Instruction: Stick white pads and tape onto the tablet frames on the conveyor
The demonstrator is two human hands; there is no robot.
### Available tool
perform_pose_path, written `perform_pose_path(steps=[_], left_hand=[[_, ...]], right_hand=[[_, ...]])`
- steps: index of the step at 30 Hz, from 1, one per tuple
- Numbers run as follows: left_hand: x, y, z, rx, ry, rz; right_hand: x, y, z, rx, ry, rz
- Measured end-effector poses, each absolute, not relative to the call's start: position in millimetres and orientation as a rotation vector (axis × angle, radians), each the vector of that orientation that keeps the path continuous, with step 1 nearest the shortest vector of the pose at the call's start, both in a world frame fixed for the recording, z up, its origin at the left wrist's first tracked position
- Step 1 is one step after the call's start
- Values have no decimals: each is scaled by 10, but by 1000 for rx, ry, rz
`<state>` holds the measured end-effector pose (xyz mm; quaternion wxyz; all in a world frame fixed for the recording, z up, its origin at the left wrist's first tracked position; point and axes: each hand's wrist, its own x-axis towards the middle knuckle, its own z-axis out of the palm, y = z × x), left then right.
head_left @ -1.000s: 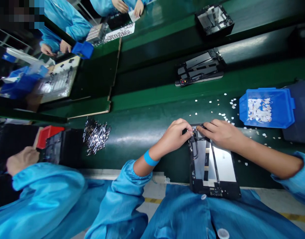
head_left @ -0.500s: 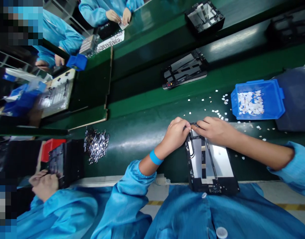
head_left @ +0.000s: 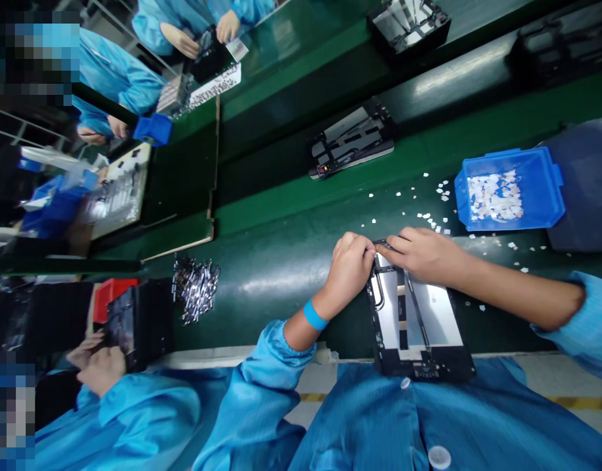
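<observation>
An open tablet frame (head_left: 419, 327), black rimmed with silvery plates and dark cables inside, lies on the green bench right in front of me. My left hand (head_left: 349, 267) rests curled on its far left corner, fingertips pinching at the top edge. My right hand (head_left: 423, 254) presses on the same top edge from the right, fingertips almost meeting the left ones. Whatever small part sits between the fingertips is hidden.
A blue bin (head_left: 508, 190) of white scraps stands at the right, with scraps (head_left: 428, 216) strewn near it. A pile of small metal parts (head_left: 195, 288) lies left. Another tablet frame (head_left: 351, 140) rides the belt beyond. A co-worker's hand (head_left: 102, 366) holds a device at the left.
My hands stay on the frame's top edge, hardly shifting. The frame on the belt has drifted left. The co-worker at the left has brought a hand onto a device.
</observation>
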<state>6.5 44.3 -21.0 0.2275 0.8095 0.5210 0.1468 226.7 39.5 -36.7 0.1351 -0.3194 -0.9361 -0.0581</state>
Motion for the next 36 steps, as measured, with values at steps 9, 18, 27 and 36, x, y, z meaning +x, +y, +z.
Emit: perform_pose_path(steps=[9,18,27,36], left_hand=[[80,438,-239,2061,1515,459],[54,688,-411,1478,1389,521],[92,721,-425,1570,1422,546],[-262,-436,-289,1759,1498,548]], right_hand=[[2260,380,-384,-942,-2704,-148],[2277,381,-374,-925,-2733,-182],[2272,432,-417,-893,-2672,-167],[2883,-611,-307,-1765,-2053,470]])
